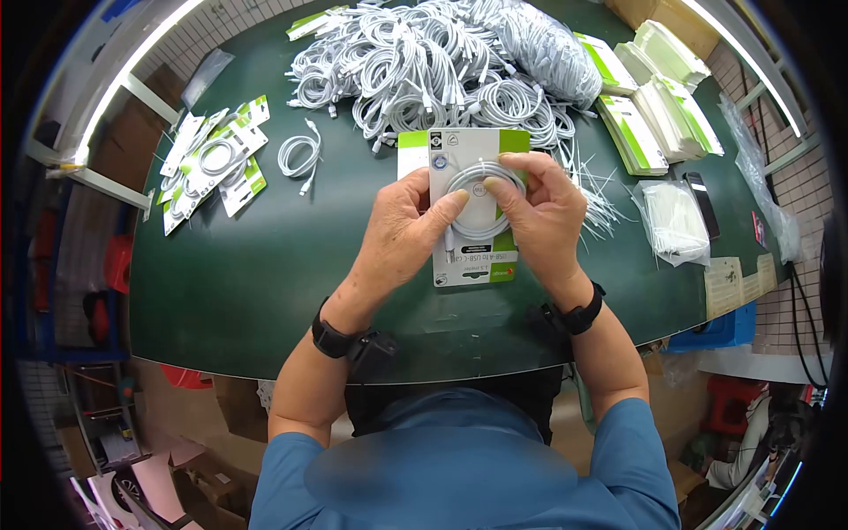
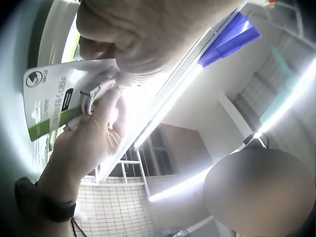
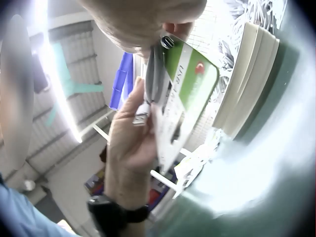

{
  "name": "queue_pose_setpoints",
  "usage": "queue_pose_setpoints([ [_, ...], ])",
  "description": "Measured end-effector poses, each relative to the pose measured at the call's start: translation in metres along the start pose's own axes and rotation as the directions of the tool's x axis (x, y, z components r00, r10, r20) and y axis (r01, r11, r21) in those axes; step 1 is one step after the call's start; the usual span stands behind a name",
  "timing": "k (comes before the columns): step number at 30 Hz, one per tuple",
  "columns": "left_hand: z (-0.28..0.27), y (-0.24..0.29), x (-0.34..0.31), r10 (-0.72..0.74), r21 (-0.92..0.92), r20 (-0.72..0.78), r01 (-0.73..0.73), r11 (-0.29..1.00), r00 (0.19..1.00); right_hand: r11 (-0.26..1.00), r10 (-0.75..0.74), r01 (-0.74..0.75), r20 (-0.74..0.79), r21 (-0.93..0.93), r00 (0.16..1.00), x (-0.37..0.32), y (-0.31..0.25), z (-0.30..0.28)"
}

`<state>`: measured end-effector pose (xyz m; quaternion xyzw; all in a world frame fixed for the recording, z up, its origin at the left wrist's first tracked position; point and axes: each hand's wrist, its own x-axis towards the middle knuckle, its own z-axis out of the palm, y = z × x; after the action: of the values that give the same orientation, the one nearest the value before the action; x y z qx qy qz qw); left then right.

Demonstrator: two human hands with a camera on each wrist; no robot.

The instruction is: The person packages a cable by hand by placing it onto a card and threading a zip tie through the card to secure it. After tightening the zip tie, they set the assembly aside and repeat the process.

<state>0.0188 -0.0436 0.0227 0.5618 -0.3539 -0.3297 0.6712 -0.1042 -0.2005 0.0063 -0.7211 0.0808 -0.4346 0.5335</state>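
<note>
Both hands hold a white and green card [image 1: 473,265] with a coiled grey-white cable [image 1: 478,231] lying against its face. The left hand [image 1: 402,231] grips the card's left edge, its thumb on the coil. From the other side the right hand [image 1: 548,208] pinches coil and card, thumb on the cable near the card's middle. In the left wrist view the card [image 2: 47,94] shows printed text beside the cable. A metal USB plug [image 3: 140,118] hangs from the coil in the right wrist view. Behind the held card, a green and white card edge [image 1: 412,150] shows.
A large heap of coiled cables [image 1: 397,62] lies at the back. Carded cables [image 1: 216,159] and one loose coil [image 1: 300,156] are at left. Stacked cards [image 1: 632,132], white ties [image 1: 594,199], a clear bag [image 1: 673,221] and a dark phone [image 1: 702,205] lie at right.
</note>
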Motion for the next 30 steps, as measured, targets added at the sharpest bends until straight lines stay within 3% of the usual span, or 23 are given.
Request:
queue_pose_setpoints([
  [2,0.004,-0.007,0.001,0.071,0.012,-0.071,-0.07,0.997,0.995,0.921,-0.201,0.191,0.006,-0.34,0.98,0.002,-0.001,-0.003],
  [6,0.01,-0.018,0.002,0.127,0.004,-0.157,-0.128,0.992,0.979,0.826,-0.345,0.307,0.006,-0.473,0.939,0.004,0.011,-0.001],
  [21,0.016,-0.017,-0.001,0.196,0.066,-0.176,-0.187,0.98,0.965,0.835,-0.441,0.371,-0.089,-0.406,0.893,0.005,0.023,0.006],
  [24,0.017,-0.013,0.002,0.171,0.067,-0.171,-0.161,0.985,0.97,0.967,-0.172,0.143,-0.127,-0.211,0.977,-0.001,0.023,0.009],
  [25,0.017,-0.013,0.001,0.185,0.088,-0.189,-0.171,0.981,0.964,0.984,0.104,-0.114,-0.076,-0.138,0.992,-0.006,0.02,0.007],
  [28,0.01,-0.012,0.003,0.217,0.13,-0.229,-0.192,0.973,0.949,0.949,0.157,-0.133,-0.064,0.284,0.985,-0.002,0.008,0.019],
  [30,0.006,-0.011,0.0,0.208,0.12,-0.247,-0.183,0.976,0.946,0.938,0.23,-0.224,0.007,0.265,0.973,-0.001,-0.002,0.018],
])
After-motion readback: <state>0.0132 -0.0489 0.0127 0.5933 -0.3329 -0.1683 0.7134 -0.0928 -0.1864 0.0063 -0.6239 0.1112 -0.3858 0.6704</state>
